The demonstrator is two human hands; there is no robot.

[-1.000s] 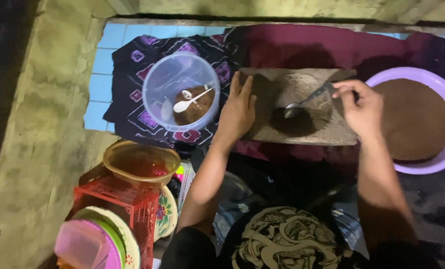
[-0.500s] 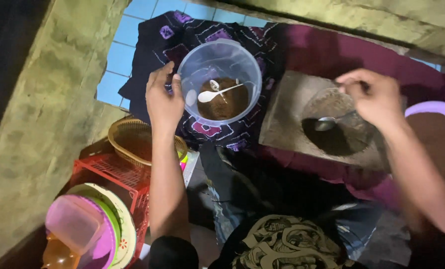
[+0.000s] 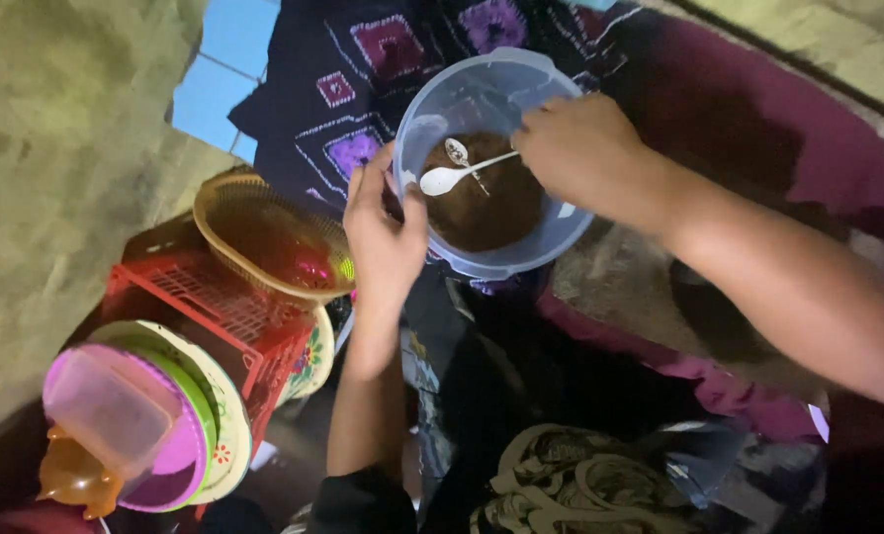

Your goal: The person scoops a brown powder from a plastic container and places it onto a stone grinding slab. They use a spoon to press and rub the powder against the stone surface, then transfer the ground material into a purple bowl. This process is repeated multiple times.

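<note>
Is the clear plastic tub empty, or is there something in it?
Not empty. The clear tub holds dark brown stuff across its bottom, with a white spoon lying in it. It has no lid on.

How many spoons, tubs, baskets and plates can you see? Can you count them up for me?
Spoons in the clear tub: 2, a white spoon and a metal spoon
Tubs: 2, the clear one and a small box
Baskets: 2, yellow basket and red crate
Plates: at least 2, stacked
Total: 8
</note>
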